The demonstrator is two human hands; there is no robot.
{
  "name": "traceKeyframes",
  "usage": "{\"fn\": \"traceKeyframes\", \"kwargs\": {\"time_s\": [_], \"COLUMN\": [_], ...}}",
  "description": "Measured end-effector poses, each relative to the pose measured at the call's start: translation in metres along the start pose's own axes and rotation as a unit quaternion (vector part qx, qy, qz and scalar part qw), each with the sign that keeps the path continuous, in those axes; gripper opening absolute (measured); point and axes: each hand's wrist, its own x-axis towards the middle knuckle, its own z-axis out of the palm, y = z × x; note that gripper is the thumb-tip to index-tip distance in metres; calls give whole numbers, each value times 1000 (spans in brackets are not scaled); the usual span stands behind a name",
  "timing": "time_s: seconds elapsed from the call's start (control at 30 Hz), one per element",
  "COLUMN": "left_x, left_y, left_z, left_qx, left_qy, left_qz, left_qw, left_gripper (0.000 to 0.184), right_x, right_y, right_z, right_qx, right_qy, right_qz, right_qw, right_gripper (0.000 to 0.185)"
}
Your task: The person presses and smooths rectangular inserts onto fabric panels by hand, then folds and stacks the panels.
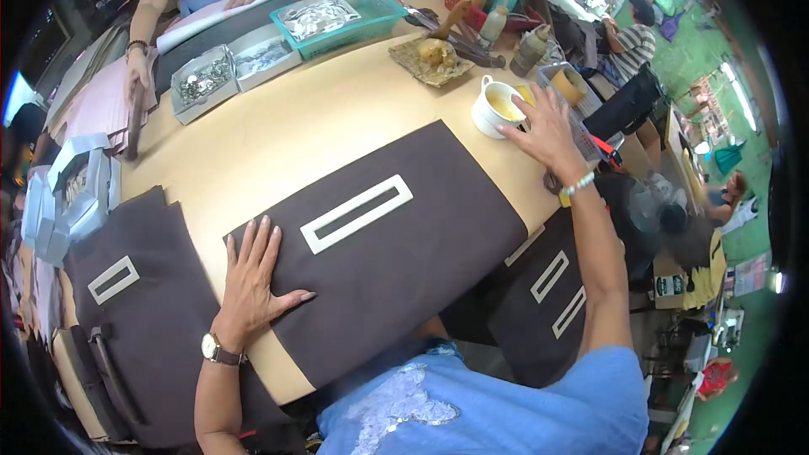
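Note:
A dark brown panel [404,261] lies on the pale table [253,135], with a cream rectangular frame [357,213] on it. My left hand [253,286] rests flat on the panel's left part, fingers spread, holding nothing. Around the white cup [497,109], which has something yellowish inside, my right hand [543,126] has its fingers apart, thumb and fingertips at the rim. Whether it grips the cup is unclear. To the left lies another dark panel [152,303] with a smaller cream frame [113,280].
A teal basket [362,25] and boxes of small metal parts [205,84] stand at the back. A brown lump on a crumpled sheet [434,59] lies near bottles [529,50]. Across the table, a person's hand [137,76] touches a dark tool.

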Motion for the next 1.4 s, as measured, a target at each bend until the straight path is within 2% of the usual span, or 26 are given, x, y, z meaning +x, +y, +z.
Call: {"fn": "traceKeyframes", "kwargs": {"time_s": [0.13,0.33,0.43,0.53,0.63,0.67,0.77,0.87,0.97,1.03,1.1,1.23,1.27,1.4], "left_x": [0,-3,-3,-3,-3,-3,-3,-3,-4,-5,-5,-5,-6,-5], "left_y": [-4,-6,-8,-7,-5,-5,-7,-8,-9,-10,-10,-10,-10,-10], "left_z": [-1,-3,-1,-4,-6,-5,-2,0,0,1,1,0,0,0], "left_qx": [-25,-33,-31,-43,-45,-44,-44,-43,-39,-40,-40,-44,-44,-46], "left_qy": [0,32,29,29,13,5,6,11,17,24,24,22,22,24], "left_qz": [-2,9,7,9,2,-4,-1,5,7,10,13,11,10,8], "left_qw": [1000,999,999,999,999,999,999,999,999,999,999,999,999,999], "left_gripper": [104,94,91,87,85,85,85,86,87,87,86,85,85,85], "right_x": [43,60,70,53,27,17,8,1,-23,-44,-59,-72,-75,-77], "right_y": [5,-3,17,22,17,6,1,-24,-68,-106,-128,-145,-144,-164], "right_z": [15,14,17,-4,-4,-8,-5,-13,-3,3,13,39,46,37], "right_qx": [-56,-81,31,50,-87,-69,-57,-26,160,315,369,346,291,57], "right_qy": [-175,-268,-198,-22,-68,-54,-43,-95,-27,-88,-113,-115,-109,-95], "right_qz": [28,61,102,48,-7,-5,-13,-59,-192,-172,-157,-150,-170,-127], "right_qw": [983,958,974,997,994,996,997,993,968,929,909,919,935,986], "right_gripper": [87,95,81,45,19,26,24,32,37,50,59,64,64,58]}}
